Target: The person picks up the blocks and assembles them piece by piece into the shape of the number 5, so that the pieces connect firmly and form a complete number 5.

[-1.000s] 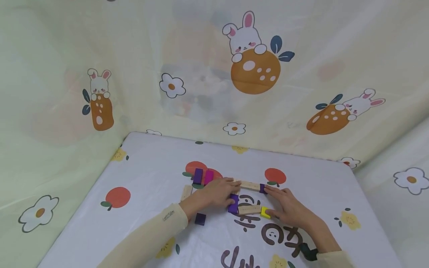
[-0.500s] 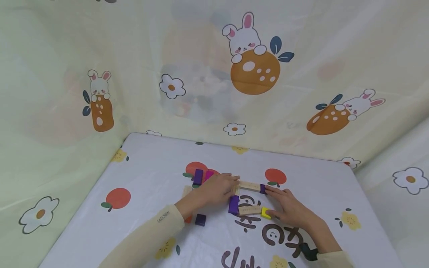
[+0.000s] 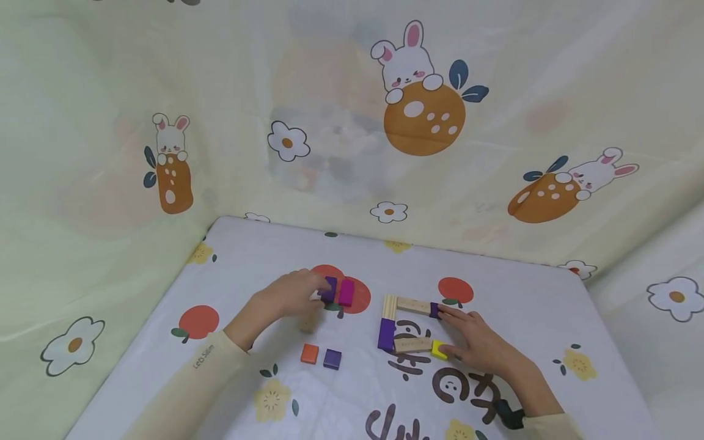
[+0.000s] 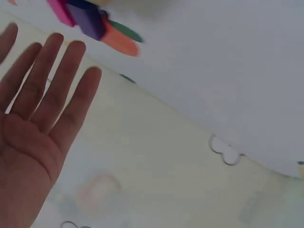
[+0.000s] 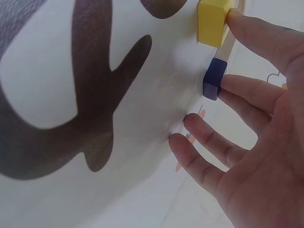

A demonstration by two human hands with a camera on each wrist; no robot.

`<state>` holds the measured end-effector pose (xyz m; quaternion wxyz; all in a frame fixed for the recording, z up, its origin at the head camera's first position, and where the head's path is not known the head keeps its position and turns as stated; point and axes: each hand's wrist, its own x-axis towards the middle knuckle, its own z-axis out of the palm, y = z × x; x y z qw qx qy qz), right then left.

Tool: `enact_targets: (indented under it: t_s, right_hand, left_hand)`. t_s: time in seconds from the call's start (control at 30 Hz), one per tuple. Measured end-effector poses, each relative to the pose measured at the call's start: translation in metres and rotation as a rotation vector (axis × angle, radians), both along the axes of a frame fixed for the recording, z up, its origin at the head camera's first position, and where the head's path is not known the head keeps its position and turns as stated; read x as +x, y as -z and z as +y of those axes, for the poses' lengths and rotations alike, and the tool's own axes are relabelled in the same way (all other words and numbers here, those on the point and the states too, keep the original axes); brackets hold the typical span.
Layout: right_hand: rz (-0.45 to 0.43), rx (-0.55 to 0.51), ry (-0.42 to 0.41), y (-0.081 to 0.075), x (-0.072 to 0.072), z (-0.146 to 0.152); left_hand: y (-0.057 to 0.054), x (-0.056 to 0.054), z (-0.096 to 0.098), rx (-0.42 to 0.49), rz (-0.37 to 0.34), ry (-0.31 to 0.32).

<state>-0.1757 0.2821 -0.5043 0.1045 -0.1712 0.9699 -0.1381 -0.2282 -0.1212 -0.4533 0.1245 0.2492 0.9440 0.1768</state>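
In the head view my left hand (image 3: 287, 294) reaches over a purple block (image 3: 330, 294), its fingertips overlapping the block's left side. The left wrist view shows those fingers straight and spread; contact with the block cannot be made out. A magenta block (image 3: 346, 293) stands just right of it. My right hand (image 3: 477, 341) has its thumb against a yellow block (image 5: 213, 21) and straight fingers against a small dark purple block (image 5: 214, 78). These two end a block outline of a far wooden block (image 3: 414, 305), a near wooden block (image 3: 414, 345), wooden strips (image 3: 389, 307) and a purple block (image 3: 386, 334).
An orange block (image 3: 310, 353) and another dark purple block (image 3: 332, 359) lie left of the outline. Partly under the left hand is a wooden block (image 3: 310, 322). A printed cloth covers the table (image 3: 236, 379), and patterned curtains (image 3: 330, 183) stand around it.
My left hand has left the outline's far-left corner and moved left to the purple and magenta blocks, uncovering the wooden strips and the orange block. The right hand stays in place.
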Motion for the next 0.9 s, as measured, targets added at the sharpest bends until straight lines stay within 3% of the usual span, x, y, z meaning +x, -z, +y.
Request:
enact_targets:
  t_s: [0.1,0.17,0.43,0.57,0.9]
  right_hand:
    - [-0.007,0.002,0.002,-0.001,0.000,0.000]
    - [-0.012,0.005,0.006,-0.002,0.001,0.000]
    - [-0.008,-0.004,0.014,0.003,0.000,0.002]
    - [-0.001,-0.012,0.012,0.006,0.000,0.003]
    - [0.006,-0.009,0.008,0.002,0.001,0.001]
  left_hand:
    - [0.004,0.008,-0.012,-0.069,-0.075,-0.057]
    - [0.010,0.012,-0.015,-0.100,-0.089,-0.087]
    - [0.041,0.019,-0.006,-0.118,0.016,-0.215]
    - [0.055,0.020,0.001,-0.106,0.029,-0.283]
    - [0.048,0.026,0.008,-0.020,-0.024,-0.371]
